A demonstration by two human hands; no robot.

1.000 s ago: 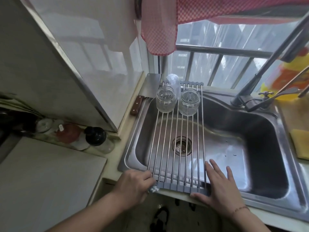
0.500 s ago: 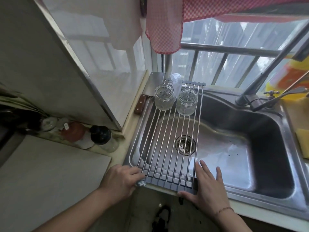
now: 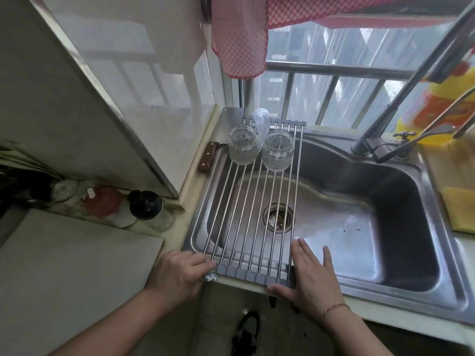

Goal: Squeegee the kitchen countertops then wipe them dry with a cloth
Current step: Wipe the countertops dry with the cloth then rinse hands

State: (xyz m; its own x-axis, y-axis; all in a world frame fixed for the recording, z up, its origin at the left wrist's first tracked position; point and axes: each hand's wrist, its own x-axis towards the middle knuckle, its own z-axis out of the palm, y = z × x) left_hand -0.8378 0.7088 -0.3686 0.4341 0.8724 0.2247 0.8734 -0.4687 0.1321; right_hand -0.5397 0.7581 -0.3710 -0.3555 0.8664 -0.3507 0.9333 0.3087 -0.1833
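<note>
A roll-up metal drying rack [image 3: 257, 274] lies across the left part of the steel sink [image 3: 359, 227]. Two upside-down glass jars [image 3: 243, 145] [image 3: 277, 151] stand at its far end. My left hand [image 3: 180, 273] is curled at the rack's near left corner and holds a small crumpled bluish-white cloth [image 3: 209, 276], mostly hidden in the fist. My right hand [image 3: 311, 276] rests flat with straight fingers against the rack's near right side, thumb on the counter's front edge. No squeegee is in view.
A cleaver [image 3: 209, 158] lies on the counter strip left of the sink. Bottles [image 3: 146, 209] stand in the left corner beside a white board [image 3: 77, 265]. The faucet [image 3: 385, 119], a yellow bottle [image 3: 437, 109] and a yellow pad [image 3: 460, 211] are at the right.
The rack has slid left across the sink with both hands on its near end. My left hand still holds the cloth.
</note>
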